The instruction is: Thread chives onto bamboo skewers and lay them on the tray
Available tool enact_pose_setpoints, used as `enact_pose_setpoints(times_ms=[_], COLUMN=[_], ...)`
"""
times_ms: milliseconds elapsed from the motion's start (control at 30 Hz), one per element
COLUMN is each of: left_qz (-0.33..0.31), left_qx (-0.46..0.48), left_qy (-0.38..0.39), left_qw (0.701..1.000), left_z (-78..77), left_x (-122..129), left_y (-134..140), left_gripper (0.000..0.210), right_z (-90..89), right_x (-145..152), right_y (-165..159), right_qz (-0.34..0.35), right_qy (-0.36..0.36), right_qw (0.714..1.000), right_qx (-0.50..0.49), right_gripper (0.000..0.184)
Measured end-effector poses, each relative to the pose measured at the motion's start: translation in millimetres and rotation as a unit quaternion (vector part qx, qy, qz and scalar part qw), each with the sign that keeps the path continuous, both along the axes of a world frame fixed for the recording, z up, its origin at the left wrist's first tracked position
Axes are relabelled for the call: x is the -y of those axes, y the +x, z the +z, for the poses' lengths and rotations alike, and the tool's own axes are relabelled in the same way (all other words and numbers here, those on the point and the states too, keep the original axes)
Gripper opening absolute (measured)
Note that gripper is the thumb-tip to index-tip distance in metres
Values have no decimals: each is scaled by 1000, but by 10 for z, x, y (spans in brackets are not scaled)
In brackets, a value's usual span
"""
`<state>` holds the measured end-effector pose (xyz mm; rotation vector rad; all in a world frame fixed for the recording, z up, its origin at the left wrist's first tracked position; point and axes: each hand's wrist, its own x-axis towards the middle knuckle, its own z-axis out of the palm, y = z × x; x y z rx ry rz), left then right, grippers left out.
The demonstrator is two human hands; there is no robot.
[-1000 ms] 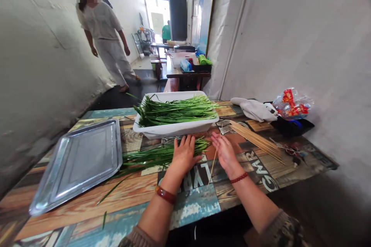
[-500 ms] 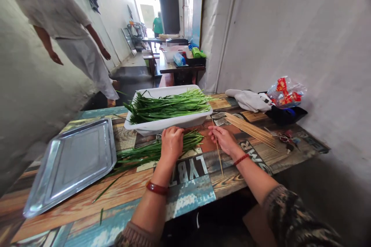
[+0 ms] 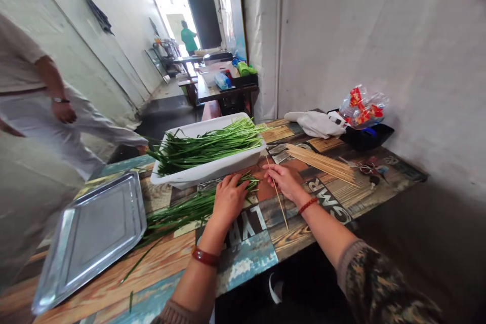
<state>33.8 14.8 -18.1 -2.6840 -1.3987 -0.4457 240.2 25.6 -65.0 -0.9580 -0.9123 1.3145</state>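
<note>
My left hand [image 3: 229,197] lies over a loose bunch of garlic chives [image 3: 176,215] on the table, its fingers spread near the pale stem ends. In my right hand [image 3: 285,182], a thin bamboo skewer [image 3: 280,201] is pinched between thumb and fingers, slanting down toward the table's front edge. Behind my hands stands a white plastic tub [image 3: 212,174] heaped with more chives [image 3: 208,144]. A pile of bamboo skewers [image 3: 321,163] rests right of my right hand. The undersides of my left fingers are hidden.
An metal tray [image 3: 94,235] lies at the left on the patterned table [image 3: 252,255]. Scissors [image 3: 367,166], a white cap [image 3: 321,124] and a plastic bag with red packets [image 3: 364,106] are at the right. One person [image 3: 45,91] walks at the left; another [image 3: 189,39] stands far back.
My left fingers have spread out over the chives from a more closed pose. My right hand keeps the skewer. The view has shifted, and the person at the left has come nearer.
</note>
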Motion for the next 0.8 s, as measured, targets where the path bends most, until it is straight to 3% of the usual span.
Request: enact_pose_setpoints(times_ms=[167,333,433,600,700,800], left_qz=[2,56,96,143,145,134], left_qx=[48,118,85,-34,-26,46], left_qy=[-30,-7,3,-32,-73,-77], left_qw=[998,991,992,989,986,987], left_z=[-29,-103,-81,19,43,51], left_x=[-63,-166,-206,-282,-362,-403], left_y=[-43,-86,-71,71,118,109], left_gripper=[20,22,28,29,24,13], right_z=[4,55,57,4,-8,36], right_x=[-7,-86,-126,-130,-122,-100], right_y=[1,65,97,121,140,162], right_qz=[11,121,155,135,153,173], right_qy=[-6,-37,-25,-1,0,-1], right_qw=[1000,992,987,990,987,983], right_qx=[15,30,35,38,53,62], right_gripper=[21,13,12,20,24,26])
